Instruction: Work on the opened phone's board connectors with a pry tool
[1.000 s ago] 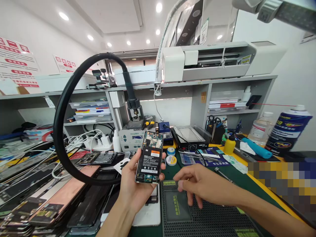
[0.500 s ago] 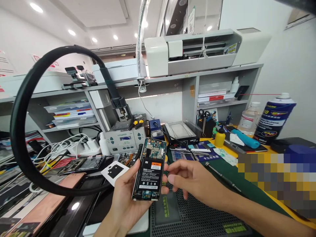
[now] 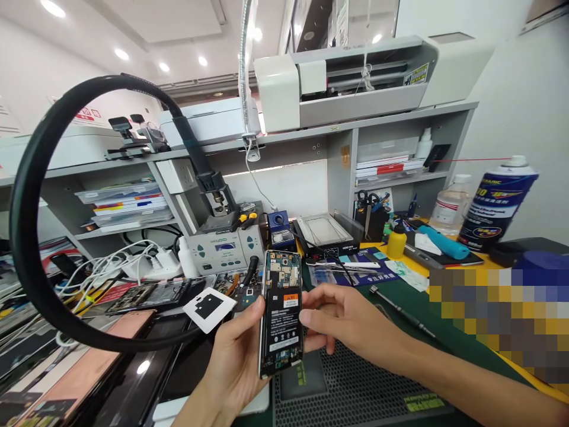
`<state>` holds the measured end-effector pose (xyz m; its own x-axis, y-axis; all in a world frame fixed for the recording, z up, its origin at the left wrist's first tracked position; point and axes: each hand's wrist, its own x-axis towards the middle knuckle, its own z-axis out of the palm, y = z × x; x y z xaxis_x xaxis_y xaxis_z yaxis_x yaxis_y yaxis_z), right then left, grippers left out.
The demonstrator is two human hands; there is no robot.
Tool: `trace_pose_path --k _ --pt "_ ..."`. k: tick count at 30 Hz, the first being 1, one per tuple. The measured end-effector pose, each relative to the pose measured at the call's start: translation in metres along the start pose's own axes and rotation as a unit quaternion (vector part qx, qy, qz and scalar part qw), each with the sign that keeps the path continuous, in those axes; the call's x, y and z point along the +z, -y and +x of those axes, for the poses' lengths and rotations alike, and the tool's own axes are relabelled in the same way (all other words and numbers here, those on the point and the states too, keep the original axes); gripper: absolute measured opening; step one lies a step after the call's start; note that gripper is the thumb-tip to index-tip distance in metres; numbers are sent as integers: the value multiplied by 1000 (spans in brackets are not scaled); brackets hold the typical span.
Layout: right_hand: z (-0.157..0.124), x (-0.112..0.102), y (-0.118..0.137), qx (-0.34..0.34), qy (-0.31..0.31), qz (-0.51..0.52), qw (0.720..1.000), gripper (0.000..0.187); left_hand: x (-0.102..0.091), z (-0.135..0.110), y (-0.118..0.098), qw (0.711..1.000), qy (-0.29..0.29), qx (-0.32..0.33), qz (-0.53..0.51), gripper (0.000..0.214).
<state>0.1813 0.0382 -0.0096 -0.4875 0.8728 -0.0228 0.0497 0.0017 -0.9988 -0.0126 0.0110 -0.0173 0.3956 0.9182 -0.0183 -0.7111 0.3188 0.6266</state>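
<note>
An opened smartphone (image 3: 284, 332) is held upright above the bench, its back cover off. The green circuit board shows at its top, a black battery with white print and an orange label fills the middle, and a smaller board lies at the bottom. My left hand (image 3: 235, 356) is closed round the phone's left side, thumb along the edge and fingers behind, mostly hidden. At the right edge, beside the battery, the thumb and curled fingers of my right hand (image 3: 342, 320) pinch the phone. A white card (image 3: 217, 323) with a black patch lies left of it.
Below spreads a dark perforated mat (image 3: 355, 391). A hot-air station (image 3: 226, 252) stands behind, its thick black hose (image 3: 22, 237) looping on the left above phone parts. At right are a long thin screwdriver (image 3: 402, 311), a yellow bottle (image 3: 397, 243) and a spray can (image 3: 498, 204).
The phone has moved slightly right and tilted in my left hand. My right fingers have closed in against its right edge. The view has shifted a little.
</note>
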Motion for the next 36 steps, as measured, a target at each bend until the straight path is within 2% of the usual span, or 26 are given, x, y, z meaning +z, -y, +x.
trace_pose_path --k 4,13,18,20,22,24,25,28,31,36 --pt "-5 1 -3 -33 -17 -38 999 29 -1 -2 0 1000 21 2 23 47" --pt "-11 0 -2 -56 -26 -90 994 33 -10 -3 2 997 48 2 57 49" --pt "-14 2 3 -67 -22 -101 992 25 -13 -1 3 994 79 -1 74 53" --pt "-15 3 4 -81 -58 -108 989 28 -14 0 3 993 90 -1 80 57" --pt "-15 3 3 -107 -119 -115 980 30 -15 0 3 991 98 -4 86 58" --pt "-16 4 2 -135 -163 -112 971 25 -15 -1 4 990 104 -6 92 57" --pt "-17 5 2 -143 -164 -103 970 21 -15 -1 5 990 105 -7 95 57" --pt "-19 8 6 -131 -101 -43 985 18 -14 -1 5 989 105 -11 106 52" --pt "-19 10 11 -93 -31 27 995 27 -12 0 4 987 99 -18 124 48" --pt "-19 8 12 -39 9 93 995 37 -7 1 4 984 86 -16 158 52"
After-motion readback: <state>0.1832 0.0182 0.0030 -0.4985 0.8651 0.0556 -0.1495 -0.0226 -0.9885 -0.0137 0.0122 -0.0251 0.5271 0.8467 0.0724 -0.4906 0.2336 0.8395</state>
